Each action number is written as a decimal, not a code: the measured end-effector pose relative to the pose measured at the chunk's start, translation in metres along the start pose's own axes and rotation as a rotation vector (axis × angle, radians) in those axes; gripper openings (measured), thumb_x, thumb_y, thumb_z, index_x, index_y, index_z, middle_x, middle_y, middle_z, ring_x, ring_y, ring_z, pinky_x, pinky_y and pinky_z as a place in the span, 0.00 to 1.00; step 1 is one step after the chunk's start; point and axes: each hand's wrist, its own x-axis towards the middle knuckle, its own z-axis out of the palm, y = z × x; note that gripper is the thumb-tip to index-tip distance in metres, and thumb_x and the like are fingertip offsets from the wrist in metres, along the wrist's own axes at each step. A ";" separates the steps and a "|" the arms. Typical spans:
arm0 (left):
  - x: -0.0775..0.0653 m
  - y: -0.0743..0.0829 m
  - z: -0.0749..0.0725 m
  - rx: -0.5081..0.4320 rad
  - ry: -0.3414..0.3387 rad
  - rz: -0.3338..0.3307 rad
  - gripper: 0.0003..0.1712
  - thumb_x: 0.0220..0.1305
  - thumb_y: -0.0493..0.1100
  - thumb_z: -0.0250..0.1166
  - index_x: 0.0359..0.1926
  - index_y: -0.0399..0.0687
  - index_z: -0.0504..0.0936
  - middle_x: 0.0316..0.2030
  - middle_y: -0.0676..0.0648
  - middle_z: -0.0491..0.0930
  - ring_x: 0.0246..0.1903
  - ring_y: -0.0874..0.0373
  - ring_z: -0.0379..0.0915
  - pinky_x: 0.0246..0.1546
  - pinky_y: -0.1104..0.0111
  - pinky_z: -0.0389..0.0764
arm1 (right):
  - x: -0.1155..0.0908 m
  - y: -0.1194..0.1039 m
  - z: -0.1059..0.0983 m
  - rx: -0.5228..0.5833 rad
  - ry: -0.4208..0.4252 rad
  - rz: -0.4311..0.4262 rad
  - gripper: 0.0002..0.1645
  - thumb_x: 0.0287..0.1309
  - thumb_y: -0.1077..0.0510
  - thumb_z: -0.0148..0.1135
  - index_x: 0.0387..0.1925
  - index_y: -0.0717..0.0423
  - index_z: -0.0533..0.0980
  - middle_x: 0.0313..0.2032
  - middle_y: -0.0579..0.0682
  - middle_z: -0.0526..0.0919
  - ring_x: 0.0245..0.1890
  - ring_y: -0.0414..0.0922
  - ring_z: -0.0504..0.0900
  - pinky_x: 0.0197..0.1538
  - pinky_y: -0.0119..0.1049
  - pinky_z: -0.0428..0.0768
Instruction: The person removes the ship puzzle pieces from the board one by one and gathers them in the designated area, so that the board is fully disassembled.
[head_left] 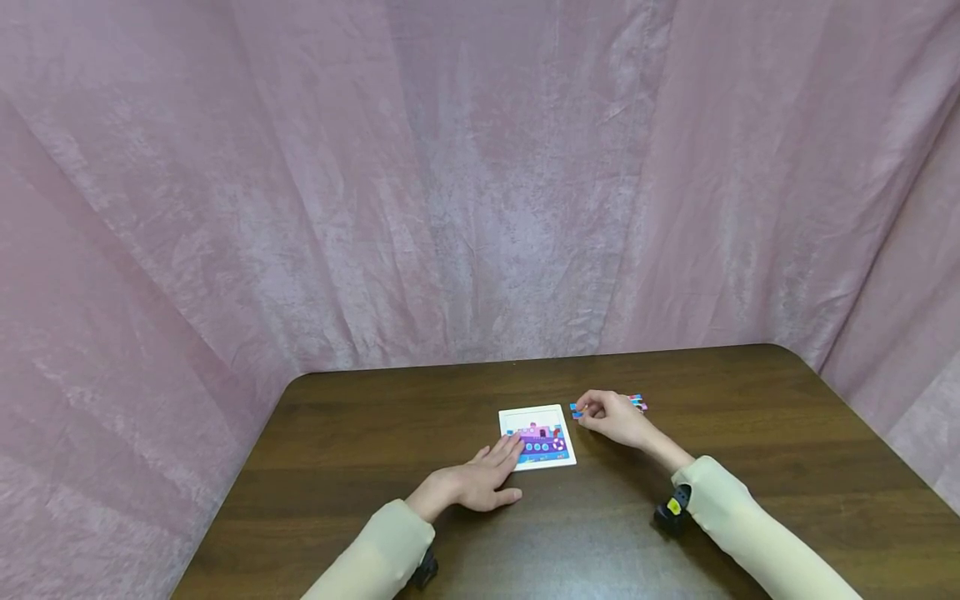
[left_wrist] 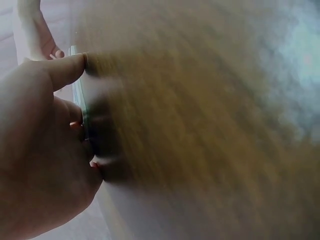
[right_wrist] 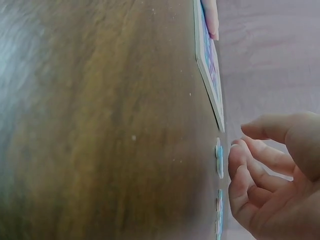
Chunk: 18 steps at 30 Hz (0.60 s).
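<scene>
A jigsaw puzzle board (head_left: 529, 409) with a white frame lies on the table, showing a purple and pink boat over blue water; the strip along its far side is plain white. My left hand (head_left: 483, 482) rests on the board's left part, fingers straight and the thumb out toward the near side. Just right of the board, my right hand (head_left: 617, 419) hovers with bent fingers over a small blue puzzle piece (right_wrist: 219, 159). The right wrist view shows nothing between its thumb and fingertips. More puzzle pieces (head_left: 639, 400) lie partly hidden behind this hand.
The dark brown wooden table (head_left: 360, 433) has rounded far corners. Behind it hangs a pink velvet curtain (head_left: 480, 183). Black devices are strapped at both wrists, the right one (head_left: 670, 515) with a yellow mark.
</scene>
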 end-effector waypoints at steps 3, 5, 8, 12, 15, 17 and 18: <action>0.000 0.000 0.000 0.004 -0.002 -0.002 0.44 0.73 0.57 0.49 0.76 0.42 0.40 0.78 0.44 0.33 0.77 0.51 0.29 0.75 0.53 0.44 | 0.001 -0.001 0.001 -0.011 -0.019 -0.020 0.09 0.56 0.64 0.63 0.39 0.63 0.79 0.28 0.49 0.84 0.23 0.34 0.76 0.27 0.27 0.72; 0.000 0.000 0.000 0.010 -0.001 -0.001 0.44 0.73 0.58 0.48 0.76 0.42 0.40 0.78 0.44 0.33 0.77 0.51 0.29 0.75 0.53 0.45 | 0.001 -0.002 0.001 -0.016 -0.030 -0.027 0.10 0.55 0.64 0.64 0.40 0.63 0.79 0.28 0.49 0.84 0.23 0.33 0.75 0.27 0.27 0.72; 0.000 0.000 0.000 0.015 0.001 0.000 0.44 0.73 0.58 0.48 0.77 0.42 0.40 0.78 0.44 0.33 0.77 0.51 0.29 0.75 0.53 0.45 | 0.002 -0.003 0.002 -0.022 -0.048 -0.032 0.11 0.55 0.63 0.65 0.41 0.63 0.79 0.28 0.49 0.84 0.23 0.33 0.75 0.28 0.27 0.72; 0.000 0.000 0.001 0.016 -0.003 -0.003 0.44 0.73 0.58 0.48 0.77 0.43 0.39 0.78 0.45 0.33 0.77 0.52 0.29 0.75 0.53 0.45 | 0.003 -0.004 0.002 -0.023 -0.073 -0.023 0.13 0.55 0.61 0.66 0.43 0.63 0.79 0.28 0.49 0.84 0.25 0.34 0.76 0.30 0.27 0.73; -0.001 0.000 0.001 0.015 -0.005 -0.005 0.44 0.73 0.58 0.48 0.77 0.43 0.39 0.78 0.45 0.33 0.77 0.52 0.29 0.75 0.54 0.45 | 0.003 -0.005 0.001 -0.023 -0.095 -0.023 0.15 0.56 0.61 0.66 0.44 0.63 0.79 0.29 0.49 0.84 0.26 0.36 0.77 0.31 0.28 0.75; -0.001 0.000 0.001 0.019 -0.005 -0.006 0.44 0.73 0.59 0.48 0.77 0.43 0.39 0.78 0.45 0.33 0.77 0.52 0.29 0.75 0.54 0.45 | 0.003 -0.005 0.001 -0.021 -0.108 -0.022 0.15 0.56 0.60 0.66 0.45 0.63 0.79 0.29 0.49 0.84 0.27 0.36 0.78 0.31 0.28 0.75; -0.001 0.000 0.001 0.020 -0.004 -0.006 0.44 0.73 0.59 0.48 0.77 0.43 0.39 0.78 0.45 0.33 0.77 0.52 0.30 0.75 0.54 0.45 | 0.003 -0.005 0.000 -0.024 -0.116 -0.026 0.15 0.56 0.60 0.66 0.45 0.63 0.79 0.30 0.49 0.84 0.27 0.36 0.78 0.31 0.29 0.75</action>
